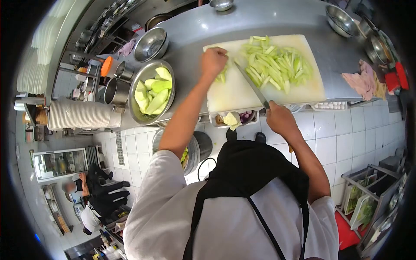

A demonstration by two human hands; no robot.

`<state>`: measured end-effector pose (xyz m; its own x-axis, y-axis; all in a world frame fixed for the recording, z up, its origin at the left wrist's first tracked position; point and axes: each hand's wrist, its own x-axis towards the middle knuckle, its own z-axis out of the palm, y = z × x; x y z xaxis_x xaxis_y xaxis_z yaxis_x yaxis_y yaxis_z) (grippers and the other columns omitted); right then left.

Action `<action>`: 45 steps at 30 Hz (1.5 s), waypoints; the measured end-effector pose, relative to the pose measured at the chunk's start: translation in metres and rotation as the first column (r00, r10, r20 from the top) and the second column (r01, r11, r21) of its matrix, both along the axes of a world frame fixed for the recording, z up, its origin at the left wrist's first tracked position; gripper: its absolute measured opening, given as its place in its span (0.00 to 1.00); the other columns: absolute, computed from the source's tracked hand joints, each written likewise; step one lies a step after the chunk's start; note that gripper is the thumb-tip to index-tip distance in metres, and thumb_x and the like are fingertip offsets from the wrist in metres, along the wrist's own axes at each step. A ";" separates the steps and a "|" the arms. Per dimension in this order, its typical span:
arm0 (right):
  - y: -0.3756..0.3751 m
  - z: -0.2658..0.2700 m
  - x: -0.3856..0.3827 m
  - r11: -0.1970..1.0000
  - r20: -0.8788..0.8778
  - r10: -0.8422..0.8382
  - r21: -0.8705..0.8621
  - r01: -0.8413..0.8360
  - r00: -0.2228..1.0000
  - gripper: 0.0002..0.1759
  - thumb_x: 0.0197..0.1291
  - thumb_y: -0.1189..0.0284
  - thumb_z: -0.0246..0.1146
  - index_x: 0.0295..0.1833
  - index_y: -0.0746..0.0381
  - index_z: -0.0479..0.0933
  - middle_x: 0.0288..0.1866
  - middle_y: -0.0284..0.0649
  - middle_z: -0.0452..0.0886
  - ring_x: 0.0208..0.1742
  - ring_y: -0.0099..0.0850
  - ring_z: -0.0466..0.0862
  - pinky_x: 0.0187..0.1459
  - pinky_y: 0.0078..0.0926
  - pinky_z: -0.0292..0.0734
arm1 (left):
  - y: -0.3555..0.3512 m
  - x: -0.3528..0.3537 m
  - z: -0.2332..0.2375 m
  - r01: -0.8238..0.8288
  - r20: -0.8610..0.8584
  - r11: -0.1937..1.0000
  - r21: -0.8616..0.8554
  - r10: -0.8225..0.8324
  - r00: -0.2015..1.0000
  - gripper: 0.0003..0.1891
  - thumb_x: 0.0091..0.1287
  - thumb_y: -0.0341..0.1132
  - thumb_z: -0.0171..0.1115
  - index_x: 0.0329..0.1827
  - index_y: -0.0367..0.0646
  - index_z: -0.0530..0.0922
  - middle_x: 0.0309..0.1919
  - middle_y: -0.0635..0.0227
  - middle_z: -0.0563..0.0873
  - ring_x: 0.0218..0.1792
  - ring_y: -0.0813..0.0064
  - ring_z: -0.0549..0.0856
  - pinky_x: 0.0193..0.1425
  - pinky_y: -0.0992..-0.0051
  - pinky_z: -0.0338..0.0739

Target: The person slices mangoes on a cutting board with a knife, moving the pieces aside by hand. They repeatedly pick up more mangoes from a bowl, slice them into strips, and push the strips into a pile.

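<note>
My right hand [281, 119] is closed round the handle of a knife [253, 86], its blade lying diagonally over the white cutting board [234, 97]. Right of the blade is a heap of pale green vegetable strips [277, 63]. My left hand [213, 63] is at the board's left edge, fingers curled over a small bunch of cut strips [222, 76]; its fingertips are partly hidden, so the grip is unclear. Further left, a metal bowl [170, 97] holds several large peeled green pieces [159, 85].
Empty metal bowls [150, 44] [341, 21] stand on the steel counter [186, 43]. A pink cloth [360, 80] lies at the right. Stacked white plates [82, 115] are at the left. Below the board sits a bin [203, 145]. Two people [104, 203] are at the lower left.
</note>
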<state>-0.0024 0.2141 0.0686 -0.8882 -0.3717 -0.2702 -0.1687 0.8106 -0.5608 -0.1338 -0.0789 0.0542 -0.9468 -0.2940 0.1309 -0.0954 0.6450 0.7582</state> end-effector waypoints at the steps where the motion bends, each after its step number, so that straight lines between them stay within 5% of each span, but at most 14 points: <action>1: -0.001 0.006 0.002 1.000 0.020 -0.008 0.002 0.008 1.000 0.14 0.72 0.67 0.55 0.52 0.68 0.75 0.44 0.65 0.84 0.51 0.64 0.83 0.58 0.61 0.74 | 0.009 0.012 -0.014 -0.042 -0.006 0.998 0.038 0.042 0.999 0.10 0.59 0.24 0.71 0.43 0.30 0.89 0.32 0.59 0.92 0.27 0.74 0.90 0.35 0.74 0.85; 5: 0.008 0.015 0.009 0.999 0.035 -0.006 0.039 0.004 0.999 0.14 0.73 0.67 0.55 0.53 0.68 0.74 0.43 0.65 0.85 0.50 0.64 0.83 0.57 0.60 0.74 | 0.057 0.059 -0.039 -0.169 0.063 0.978 0.124 0.162 0.985 0.11 0.61 0.27 0.73 0.43 0.30 0.89 0.30 0.56 0.93 0.28 0.72 0.92 0.36 0.74 0.86; 10: 0.017 0.029 0.026 0.998 0.050 -0.014 0.068 0.011 0.999 0.14 0.74 0.67 0.55 0.53 0.67 0.73 0.41 0.65 0.85 0.49 0.65 0.83 0.54 0.61 0.74 | 0.069 0.092 -0.039 -0.122 0.166 0.977 0.175 0.093 0.982 0.11 0.62 0.29 0.73 0.44 0.30 0.89 0.32 0.54 0.93 0.29 0.69 0.92 0.40 0.72 0.86; 22: 0.010 0.035 0.043 0.990 0.113 0.022 0.137 -0.038 0.993 0.13 0.73 0.69 0.54 0.53 0.67 0.73 0.39 0.64 0.86 0.45 0.65 0.85 0.51 0.63 0.78 | 0.067 0.098 -0.042 -0.020 -0.068 0.998 -0.057 0.017 0.998 0.06 0.62 0.27 0.71 0.40 0.35 0.90 0.39 0.55 0.91 0.37 0.60 0.91 0.46 0.68 0.85; 28: 0.001 0.009 0.035 0.988 0.081 0.041 0.148 -0.052 0.996 0.14 0.69 0.73 0.53 0.55 0.68 0.73 0.39 0.67 0.85 0.46 0.67 0.85 0.53 0.63 0.78 | 0.069 0.095 -0.051 0.032 -0.117 0.999 -0.002 -0.032 0.993 0.05 0.61 0.26 0.70 0.38 0.35 0.90 0.40 0.54 0.91 0.36 0.56 0.90 0.46 0.64 0.84; 32: -0.011 0.000 -0.001 0.989 0.005 0.048 0.137 -0.048 0.999 0.20 0.74 0.67 0.54 0.64 0.68 0.71 0.43 0.68 0.84 0.50 0.67 0.84 0.56 0.63 0.76 | 0.067 0.093 -0.051 0.062 -0.131 0.996 -0.062 -0.070 0.989 0.05 0.60 0.24 0.69 0.37 0.35 0.89 0.40 0.53 0.90 0.37 0.54 0.89 0.47 0.62 0.84; 34: -0.010 0.021 -0.001 0.997 -0.025 0.007 0.078 -0.005 1.000 0.16 0.73 0.68 0.54 0.59 0.67 0.71 0.41 0.67 0.85 0.48 0.67 0.84 0.54 0.62 0.77 | 0.066 0.095 -0.045 0.060 -0.108 0.998 -0.034 -0.064 0.992 0.06 0.59 0.24 0.68 0.37 0.35 0.89 0.39 0.51 0.89 0.40 0.49 0.88 0.50 0.59 0.84; 37: 0.002 0.032 0.009 0.997 0.012 -0.004 0.077 0.003 1.000 0.15 0.74 0.66 0.54 0.57 0.65 0.71 0.39 0.66 0.85 0.45 0.67 0.85 0.52 0.63 0.78 | 0.049 0.082 -0.036 0.005 -0.231 0.997 -0.077 -0.022 0.973 0.08 0.58 0.25 0.69 0.41 0.36 0.89 0.41 0.51 0.89 0.42 0.49 0.88 0.51 0.59 0.84; 38: 0.007 0.035 0.016 0.996 0.026 0.008 0.090 -0.011 1.000 0.14 0.74 0.66 0.54 0.57 0.65 0.72 0.38 0.66 0.85 0.45 0.67 0.85 0.51 0.63 0.78 | 0.041 0.075 -0.029 -0.048 -0.226 0.975 -0.217 -0.002 0.974 0.11 0.60 0.28 0.72 0.46 0.39 0.89 0.43 0.54 0.90 0.39 0.57 0.89 0.48 0.62 0.85; 41: 0.016 0.035 0.035 0.991 0.111 0.059 0.113 -0.072 0.992 0.14 0.73 0.66 0.55 0.56 0.64 0.73 0.38 0.65 0.85 0.44 0.67 0.85 0.50 0.63 0.79 | 0.018 0.052 -0.022 -0.036 -0.214 0.874 -0.484 -0.079 0.974 0.13 0.60 0.32 0.74 0.47 0.39 0.90 0.43 0.53 0.89 0.40 0.55 0.90 0.51 0.59 0.85; 45: 0.017 0.027 0.051 0.989 0.169 0.039 0.135 -0.062 0.985 0.13 0.73 0.67 0.56 0.54 0.65 0.74 0.37 0.66 0.85 0.44 0.66 0.86 0.51 0.63 0.79 | 0.003 0.029 -0.018 0.038 0.025 0.913 -0.406 -0.031 0.999 0.12 0.59 0.33 0.71 0.44 0.39 0.90 0.44 0.50 0.90 0.47 0.52 0.90 0.57 0.57 0.84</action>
